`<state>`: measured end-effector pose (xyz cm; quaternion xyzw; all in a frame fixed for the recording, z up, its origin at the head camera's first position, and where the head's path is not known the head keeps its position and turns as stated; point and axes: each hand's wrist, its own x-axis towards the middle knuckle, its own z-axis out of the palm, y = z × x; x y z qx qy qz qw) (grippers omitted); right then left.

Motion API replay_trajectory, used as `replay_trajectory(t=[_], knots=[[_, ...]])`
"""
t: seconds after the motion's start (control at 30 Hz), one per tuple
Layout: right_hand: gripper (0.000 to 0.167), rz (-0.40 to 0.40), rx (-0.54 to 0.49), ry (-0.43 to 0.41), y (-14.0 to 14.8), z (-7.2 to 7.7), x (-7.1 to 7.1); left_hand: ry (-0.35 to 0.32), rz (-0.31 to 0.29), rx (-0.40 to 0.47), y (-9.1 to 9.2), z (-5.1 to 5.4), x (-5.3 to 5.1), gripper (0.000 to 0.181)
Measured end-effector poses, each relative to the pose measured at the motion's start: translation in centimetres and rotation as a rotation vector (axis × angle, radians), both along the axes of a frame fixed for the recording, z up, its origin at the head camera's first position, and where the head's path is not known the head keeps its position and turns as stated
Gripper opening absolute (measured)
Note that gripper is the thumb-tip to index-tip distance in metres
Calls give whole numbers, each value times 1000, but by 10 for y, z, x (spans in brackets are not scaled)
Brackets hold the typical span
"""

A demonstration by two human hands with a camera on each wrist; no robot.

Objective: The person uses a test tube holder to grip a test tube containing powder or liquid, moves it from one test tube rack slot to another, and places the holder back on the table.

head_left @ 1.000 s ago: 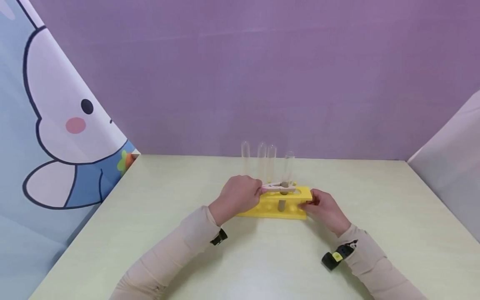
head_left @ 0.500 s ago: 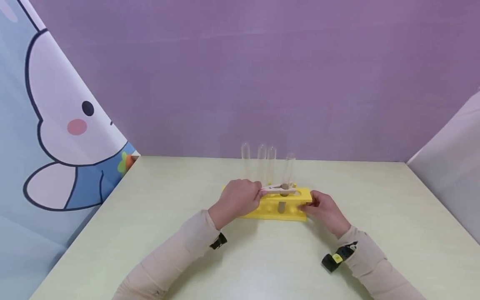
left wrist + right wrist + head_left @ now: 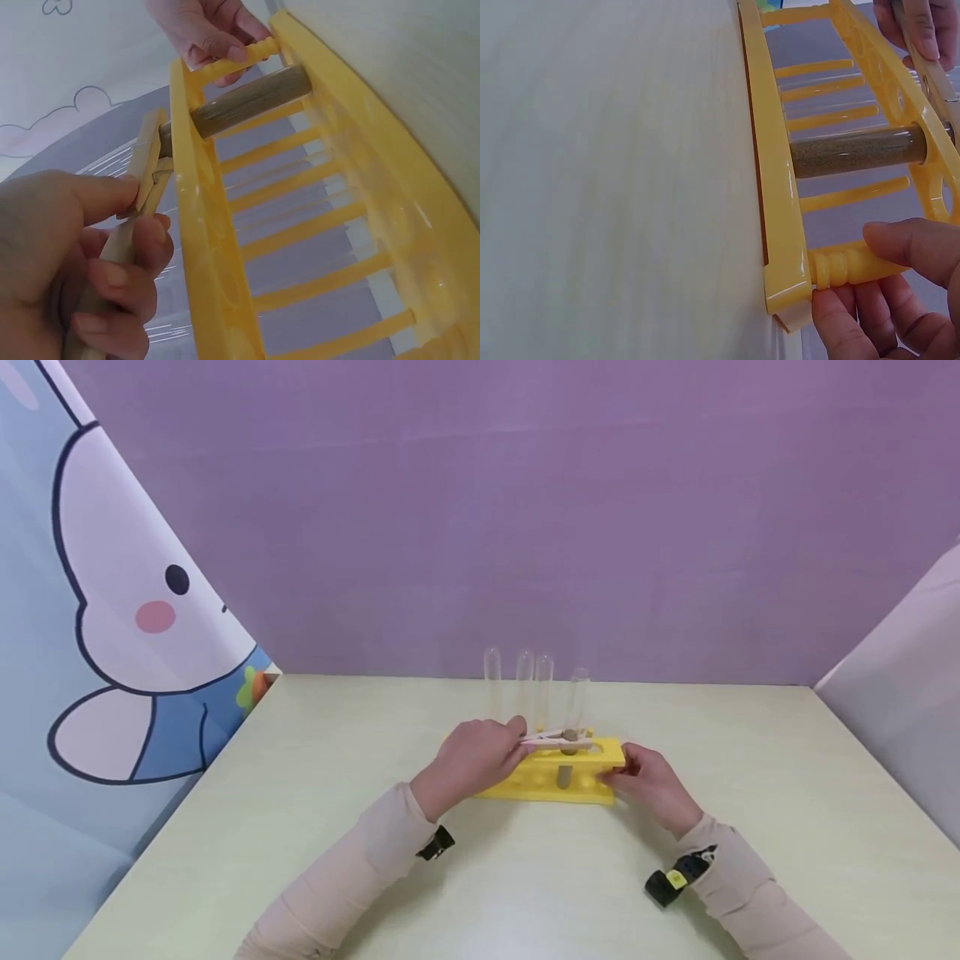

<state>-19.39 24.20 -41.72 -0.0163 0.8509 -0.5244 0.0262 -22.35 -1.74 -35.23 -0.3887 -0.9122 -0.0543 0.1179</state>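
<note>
Hands [image 3: 476,760] [image 3: 654,783] gripping clamp [image 3: 151,165] and rack [image 3: 766,172], tube [image 3: 859,151] seemingly sand-filled

no text can be read (the yellow patch [image 3: 676,878] on the wrist device [image 3: 660,888] is too small).

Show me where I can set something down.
The table is bare between the sleeves, in front of the yellow rack, and outward from each sleeve to the side edge. Crowded: the rack, left hand and wooden clamp over it, right hand gripping its end post.
</note>
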Motion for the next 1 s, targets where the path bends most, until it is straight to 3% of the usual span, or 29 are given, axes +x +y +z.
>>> replay_trajectory(t=[0.23,0.6,1.0], knots=[[26,7,-2,6,-3,-2,0,-4,-56,76,-5,-3,-1,20],[31,-1,21,2,-2,-2,2,-27,-48,92,-5,4,-3,15],[32,10,39,-7,-1,3,2,104,-44,100,-7,11,1,18]])
